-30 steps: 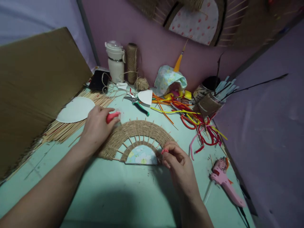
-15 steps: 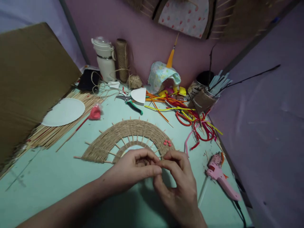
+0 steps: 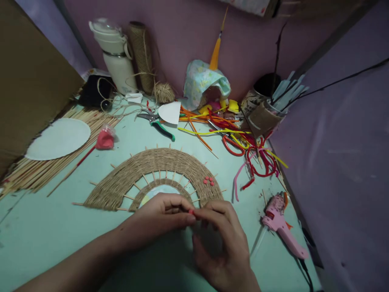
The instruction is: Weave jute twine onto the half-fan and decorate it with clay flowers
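Note:
Between the thumb and index finger of my left hand (image 3: 165,213) is a small red piece of clay (image 3: 191,211). The index fingertip of my right hand (image 3: 226,239) touches this piece, while its thumb stands apart below. Just behind both hands lies a woven twine fan (image 3: 158,158) with thin sticks poking out along its arc and a pale patterned inner panel (image 3: 161,189). Several small red clay dots (image 3: 208,180) sit clustered on the fan's right end. My hands hide part of the fan's lower edge.
At right lies a pink glue gun (image 3: 281,227) with its cord. Pruning shears (image 3: 161,127), red-handled scissors (image 3: 232,146) and coloured pipe cleaners lie behind the fan. Sticks, a white oval (image 3: 60,138) and bagged red clay (image 3: 105,138) are at left. A bottle (image 3: 117,65) stands at the back.
My view has shifted down and closer. The red clay piece now shows between my fingertips, and my right thumb has moved away from my left hand.

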Demonstrator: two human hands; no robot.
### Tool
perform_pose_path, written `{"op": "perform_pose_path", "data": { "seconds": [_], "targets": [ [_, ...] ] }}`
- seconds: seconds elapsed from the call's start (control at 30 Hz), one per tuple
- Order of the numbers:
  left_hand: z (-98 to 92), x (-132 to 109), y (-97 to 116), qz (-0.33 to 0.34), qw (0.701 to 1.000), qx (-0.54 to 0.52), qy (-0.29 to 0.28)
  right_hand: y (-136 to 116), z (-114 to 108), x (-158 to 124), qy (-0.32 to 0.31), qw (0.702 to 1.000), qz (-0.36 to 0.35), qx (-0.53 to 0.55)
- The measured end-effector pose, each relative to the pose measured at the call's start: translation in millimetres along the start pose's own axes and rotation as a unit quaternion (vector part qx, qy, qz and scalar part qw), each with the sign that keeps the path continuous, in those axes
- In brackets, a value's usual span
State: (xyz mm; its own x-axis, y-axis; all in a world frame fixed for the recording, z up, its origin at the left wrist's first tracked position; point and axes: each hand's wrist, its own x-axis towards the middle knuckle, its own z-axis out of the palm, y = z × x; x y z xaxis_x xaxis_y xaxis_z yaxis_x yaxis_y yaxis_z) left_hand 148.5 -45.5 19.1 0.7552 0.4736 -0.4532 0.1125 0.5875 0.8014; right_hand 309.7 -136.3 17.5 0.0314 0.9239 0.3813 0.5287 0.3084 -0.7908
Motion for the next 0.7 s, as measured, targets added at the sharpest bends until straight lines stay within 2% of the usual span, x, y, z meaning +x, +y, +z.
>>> {"op": "perform_pose_path", "data": {
  "seconds": [0.13,0.37,0.6,0.7],
  "targets": [
    [0.8,0,-2,0.007,1.000,-0.013,0.025,4,0,-3,0.046,0.998,0.025,0.045],
    [-2.2,0,-5,0.027,0.997,-0.029,0.061,9,2,-4,0.040,0.998,0.029,0.041],
    [-3.6,-4,-10,0.088,0.992,0.014,0.093,9,3,-3,0.057,0.998,0.034,-0.002],
    [-3.0,-4,-12,0.085,0.992,0.002,0.093,5,3,-3,0.058,0.998,0.025,-0.006]
  ]
}}
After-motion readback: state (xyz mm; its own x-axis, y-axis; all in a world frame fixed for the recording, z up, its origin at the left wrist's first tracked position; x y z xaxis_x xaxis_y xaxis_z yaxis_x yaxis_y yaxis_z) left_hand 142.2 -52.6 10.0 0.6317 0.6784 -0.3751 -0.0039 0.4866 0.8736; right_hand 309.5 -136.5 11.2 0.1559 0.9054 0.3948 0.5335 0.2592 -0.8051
